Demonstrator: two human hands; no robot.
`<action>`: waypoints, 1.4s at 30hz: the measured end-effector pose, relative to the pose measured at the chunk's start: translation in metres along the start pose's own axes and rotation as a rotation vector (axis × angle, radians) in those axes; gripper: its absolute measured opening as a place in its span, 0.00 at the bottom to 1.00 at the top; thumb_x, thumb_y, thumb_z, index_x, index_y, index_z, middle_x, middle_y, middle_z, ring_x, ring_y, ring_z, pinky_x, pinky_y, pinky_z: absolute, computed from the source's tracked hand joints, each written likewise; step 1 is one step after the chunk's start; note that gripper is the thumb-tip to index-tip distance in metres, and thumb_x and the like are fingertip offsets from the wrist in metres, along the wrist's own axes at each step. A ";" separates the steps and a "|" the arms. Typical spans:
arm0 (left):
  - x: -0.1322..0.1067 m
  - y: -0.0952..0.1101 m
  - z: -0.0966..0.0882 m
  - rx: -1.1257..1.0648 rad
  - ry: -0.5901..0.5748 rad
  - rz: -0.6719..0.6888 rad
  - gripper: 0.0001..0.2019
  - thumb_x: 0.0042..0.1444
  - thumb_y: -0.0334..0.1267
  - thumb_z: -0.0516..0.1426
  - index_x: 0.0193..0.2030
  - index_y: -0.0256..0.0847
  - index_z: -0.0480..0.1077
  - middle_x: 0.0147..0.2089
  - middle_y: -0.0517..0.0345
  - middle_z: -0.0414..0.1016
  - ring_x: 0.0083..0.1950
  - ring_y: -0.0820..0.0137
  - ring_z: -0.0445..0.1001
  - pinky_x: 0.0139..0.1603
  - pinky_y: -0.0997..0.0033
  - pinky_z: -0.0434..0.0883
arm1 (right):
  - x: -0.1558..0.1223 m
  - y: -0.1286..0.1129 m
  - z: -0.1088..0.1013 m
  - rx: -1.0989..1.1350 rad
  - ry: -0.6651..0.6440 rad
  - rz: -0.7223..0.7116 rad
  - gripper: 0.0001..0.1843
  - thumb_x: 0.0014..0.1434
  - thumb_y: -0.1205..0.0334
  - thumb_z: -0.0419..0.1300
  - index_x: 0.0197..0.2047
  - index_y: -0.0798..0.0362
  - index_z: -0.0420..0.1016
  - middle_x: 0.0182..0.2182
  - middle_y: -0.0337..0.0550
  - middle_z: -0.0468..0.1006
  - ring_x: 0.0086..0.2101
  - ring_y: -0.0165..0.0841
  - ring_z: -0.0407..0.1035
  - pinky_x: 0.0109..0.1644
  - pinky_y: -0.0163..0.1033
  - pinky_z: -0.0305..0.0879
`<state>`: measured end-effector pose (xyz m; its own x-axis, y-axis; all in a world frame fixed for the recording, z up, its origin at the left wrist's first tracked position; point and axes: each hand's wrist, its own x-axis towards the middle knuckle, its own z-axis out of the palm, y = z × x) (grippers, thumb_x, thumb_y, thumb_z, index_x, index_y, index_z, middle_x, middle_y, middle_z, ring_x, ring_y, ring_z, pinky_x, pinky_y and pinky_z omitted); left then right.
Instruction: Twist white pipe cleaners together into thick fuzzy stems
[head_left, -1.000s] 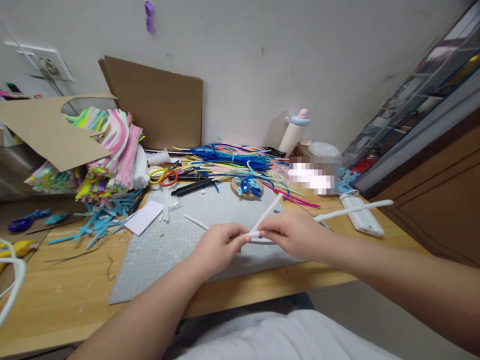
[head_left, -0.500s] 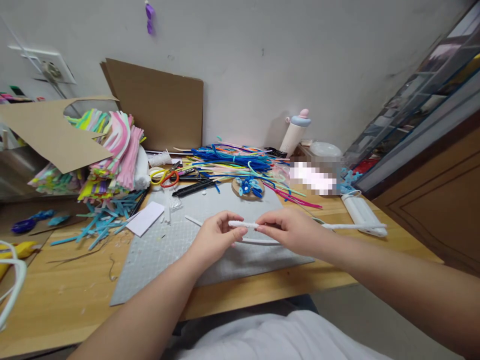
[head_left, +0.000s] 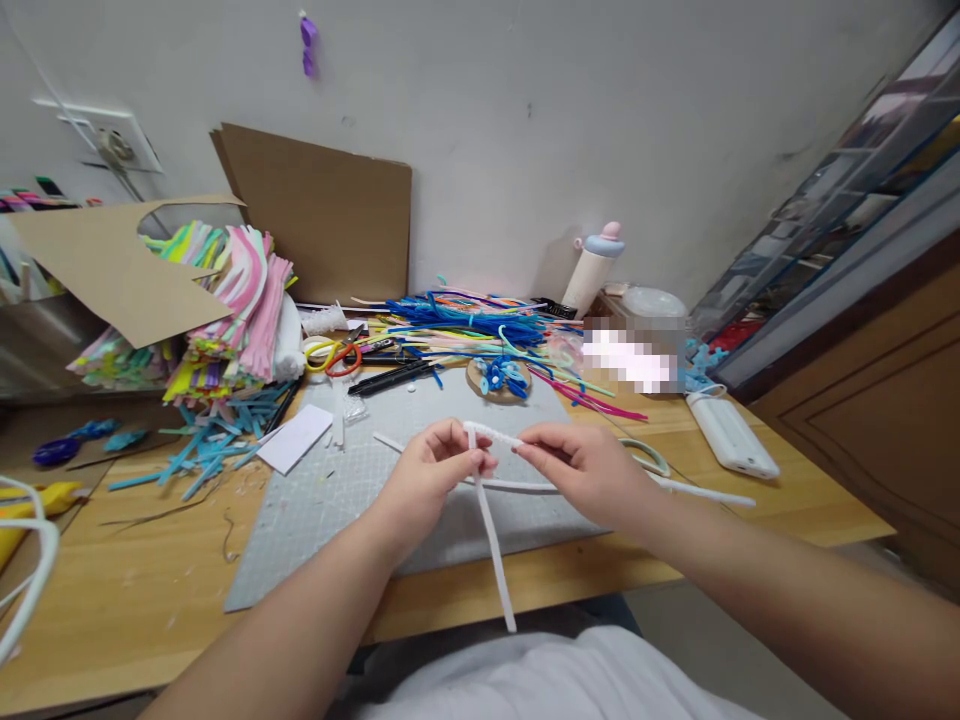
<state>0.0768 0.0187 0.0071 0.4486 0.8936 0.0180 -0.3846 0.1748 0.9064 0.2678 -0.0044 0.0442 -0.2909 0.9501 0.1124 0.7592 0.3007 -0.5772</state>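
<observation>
My left hand (head_left: 429,477) and my right hand (head_left: 581,467) both pinch a white pipe cleaner (head_left: 491,530) above the grey cutting mat (head_left: 315,500). The pipe cleaner bends at my left fingertips: a short part runs across to my right fingers, and a long tail hangs down toward my lap. Another white pipe cleaner (head_left: 701,491) lies on the table behind my right wrist.
A heap of coloured pipe cleaners (head_left: 465,325) and a stack of pastel ones (head_left: 232,300) lie at the back. Scissors (head_left: 334,355), black pens (head_left: 390,376), a small wooden disc with blue bits (head_left: 501,378), a bottle (head_left: 594,268), a white device (head_left: 731,435) and cardboard (head_left: 330,215) stand around the mat.
The white pipe cleaner has been turned: its free end, which pointed up and away a second ago, now hangs down toward me. Both hands stayed over the mat.
</observation>
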 end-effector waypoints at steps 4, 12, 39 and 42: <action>-0.001 0.002 0.002 -0.006 0.011 -0.032 0.12 0.49 0.34 0.59 0.40 0.41 0.63 0.32 0.66 0.67 0.17 0.85 0.54 0.17 0.81 0.47 | -0.003 -0.005 -0.002 -0.165 0.047 -0.059 0.14 0.62 0.55 0.50 0.36 0.50 0.75 0.26 0.39 0.76 0.27 0.31 0.66 0.29 0.34 0.51; 0.004 0.002 -0.006 0.594 0.090 0.062 0.09 0.54 0.41 0.56 0.31 0.36 0.71 0.22 0.63 0.66 0.24 0.77 0.63 0.26 0.77 0.60 | -0.005 -0.003 -0.006 -0.288 0.001 -0.142 0.13 0.63 0.57 0.50 0.37 0.49 0.75 0.30 0.38 0.77 0.30 0.30 0.68 0.32 0.34 0.52; -0.003 -0.005 -0.001 0.762 -0.037 -0.100 0.14 0.52 0.47 0.56 0.27 0.37 0.72 0.19 0.60 0.72 0.19 0.75 0.66 0.21 0.78 0.59 | 0.003 -0.008 -0.005 -0.251 -0.220 0.019 0.12 0.61 0.57 0.52 0.33 0.48 0.76 0.26 0.38 0.76 0.26 0.29 0.66 0.27 0.33 0.48; -0.004 -0.003 0.001 0.785 -0.011 -0.108 0.15 0.52 0.47 0.56 0.27 0.37 0.72 0.19 0.59 0.72 0.21 0.73 0.68 0.22 0.76 0.61 | 0.002 -0.009 -0.006 -0.248 -0.253 -0.024 0.13 0.61 0.56 0.51 0.33 0.48 0.76 0.26 0.37 0.76 0.26 0.28 0.65 0.27 0.33 0.47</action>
<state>0.0772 0.0146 0.0048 0.4606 0.8834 -0.0863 0.3408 -0.0863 0.9362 0.2639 -0.0042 0.0542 -0.4218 0.9014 -0.0978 0.8595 0.3631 -0.3597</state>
